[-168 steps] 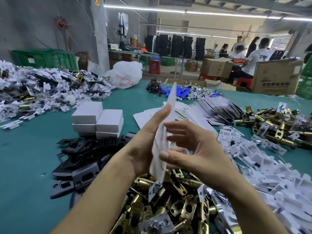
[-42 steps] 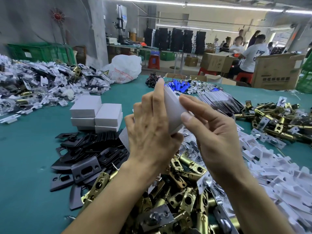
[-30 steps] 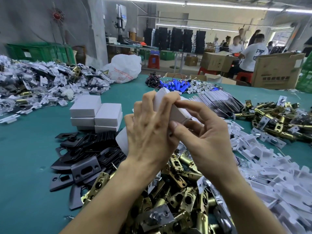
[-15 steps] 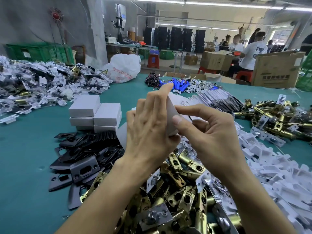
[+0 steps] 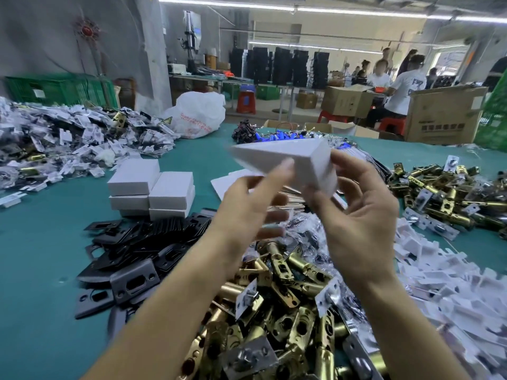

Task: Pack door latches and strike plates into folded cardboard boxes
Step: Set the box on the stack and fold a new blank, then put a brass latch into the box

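Observation:
Both my hands hold a small white cardboard box (image 5: 285, 156) in the air above the table, lying lengthwise with its closed end toward the right. My left hand (image 5: 252, 204) grips it from below with the thumb on its front face. My right hand (image 5: 359, 215) pinches its right end between thumb and fingers. Under my arms lies a heap of brass door latches (image 5: 277, 305). Black and grey strike plates (image 5: 137, 253) are piled to the left of it.
Several closed white boxes (image 5: 153, 187) are stacked on the green table (image 5: 41, 237). Flat box blanks (image 5: 236, 185) lie behind my hands. White card inserts (image 5: 450, 292) spread at right, more latches (image 5: 444, 193) beyond them, bagged parts (image 5: 63, 141) at far left. People work at the back right.
The box was held upright while my fingers tucked its flap. Now it is closed and turned to lie horizontally, lifted a little higher between both hands.

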`<action>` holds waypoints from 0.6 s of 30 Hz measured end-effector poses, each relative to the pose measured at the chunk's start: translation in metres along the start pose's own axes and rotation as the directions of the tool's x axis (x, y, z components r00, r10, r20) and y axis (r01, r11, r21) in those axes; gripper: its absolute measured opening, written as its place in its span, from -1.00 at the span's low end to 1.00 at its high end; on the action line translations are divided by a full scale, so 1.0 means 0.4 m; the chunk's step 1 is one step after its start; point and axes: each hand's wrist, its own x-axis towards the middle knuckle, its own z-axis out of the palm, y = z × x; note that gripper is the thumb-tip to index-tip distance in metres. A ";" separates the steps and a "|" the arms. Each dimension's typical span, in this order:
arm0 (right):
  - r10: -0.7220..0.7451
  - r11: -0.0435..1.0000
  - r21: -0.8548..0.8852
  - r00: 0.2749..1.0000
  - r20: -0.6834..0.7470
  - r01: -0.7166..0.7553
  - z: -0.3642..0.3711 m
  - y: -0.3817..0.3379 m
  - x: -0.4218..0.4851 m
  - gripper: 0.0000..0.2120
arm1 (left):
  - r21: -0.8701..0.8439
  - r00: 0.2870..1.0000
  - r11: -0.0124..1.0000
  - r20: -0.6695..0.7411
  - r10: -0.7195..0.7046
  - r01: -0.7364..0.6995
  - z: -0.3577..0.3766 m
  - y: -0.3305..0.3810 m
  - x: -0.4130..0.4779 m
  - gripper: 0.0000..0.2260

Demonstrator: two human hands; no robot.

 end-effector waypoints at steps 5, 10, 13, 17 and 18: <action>-0.118 0.989 -0.056 0.954 0.275 0.138 0.038 0.003 -0.034 -0.51 | -0.551 0.965 0.808 0.250 -0.080 0.209 -0.030 0.010 0.001 -0.28; 0.016 0.995 -0.096 0.911 0.412 0.025 0.041 0.005 -0.038 -0.78 | -0.488 0.991 0.862 0.074 -0.111 0.133 -0.047 0.005 0.012 -0.34; 0.092 0.996 -0.039 0.901 0.423 -0.084 0.025 -0.004 -0.028 -0.86 | -0.401 0.995 0.910 0.058 -0.086 0.102 -0.045 0.001 0.010 -0.46; 0.125 0.990 0.030 0.961 0.247 -0.136 0.010 -0.012 -0.012 -0.80 | -0.359 0.970 0.919 0.226 -0.087 0.166 -0.038 -0.003 0.000 -0.34; 0.171 0.985 0.001 0.963 0.208 -0.174 0.005 -0.007 -0.009 -0.67 | -0.359 0.954 0.913 0.287 -0.090 0.195 -0.039 -0.003 -0.003 -0.35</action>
